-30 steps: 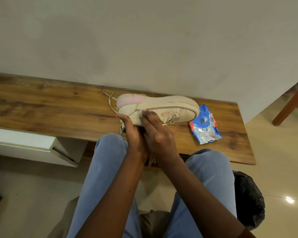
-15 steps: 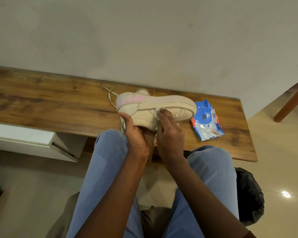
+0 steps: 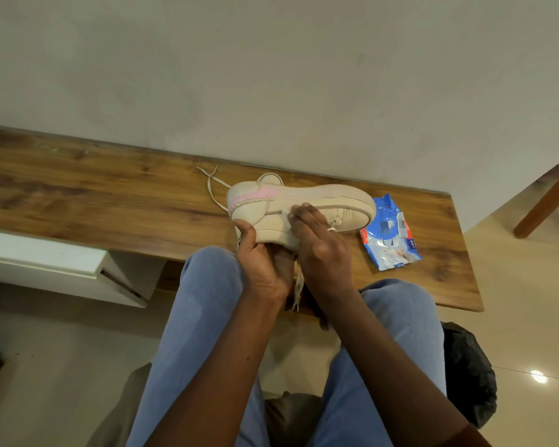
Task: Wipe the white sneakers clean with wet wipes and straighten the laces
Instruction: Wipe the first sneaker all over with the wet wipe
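Note:
A white sneaker (image 3: 329,201) with a pink heel patch lies on its side above the front of the wooden bench (image 3: 94,195), sole turned away from me. My left hand (image 3: 262,262) grips it from below near the heel, thumb curled over its side. My right hand (image 3: 320,246) presses a white wet wipe (image 3: 286,221) flat against the sneaker's side with straight fingers. One lace (image 3: 213,188) trails onto the bench behind the heel, and another lace end (image 3: 297,288) hangs down between my hands.
A blue and white wet wipes pack (image 3: 389,235) lies on the bench right of the sneaker. A black bag (image 3: 465,372) sits on the floor at my right. A white drawer unit (image 3: 46,262) stands under the bench at left. A wooden chair leg (image 3: 549,195) stands far right.
My right hand has slid the wipe along the sneaker's side, from near the heel toward the middle. My left hand keeps its grip under the sneaker.

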